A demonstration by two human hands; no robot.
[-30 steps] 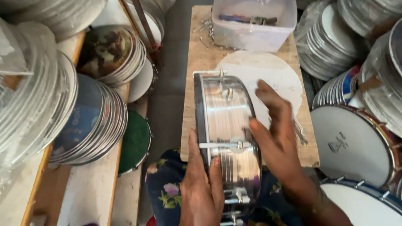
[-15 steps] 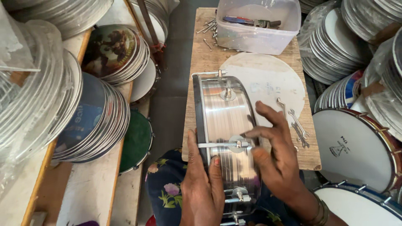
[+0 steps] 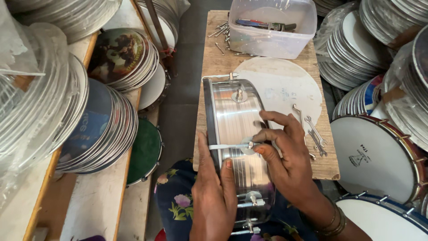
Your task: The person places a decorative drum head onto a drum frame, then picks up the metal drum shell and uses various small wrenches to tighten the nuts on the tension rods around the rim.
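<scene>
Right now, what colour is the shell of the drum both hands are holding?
Shiny silver metal: the drum shell, clearest in the head view.

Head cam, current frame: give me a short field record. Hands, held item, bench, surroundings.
left hand: grips the near edge of the metal drum shell, thumb on its side
right hand: fingertips pinch the tension rod at a lug on the shell
shell pose: on its side, one rim on the wooden board
on board: white round drumhead, spanners, clear plastic tub, loose screws
around: stacked drum frames, finished drum
</scene>
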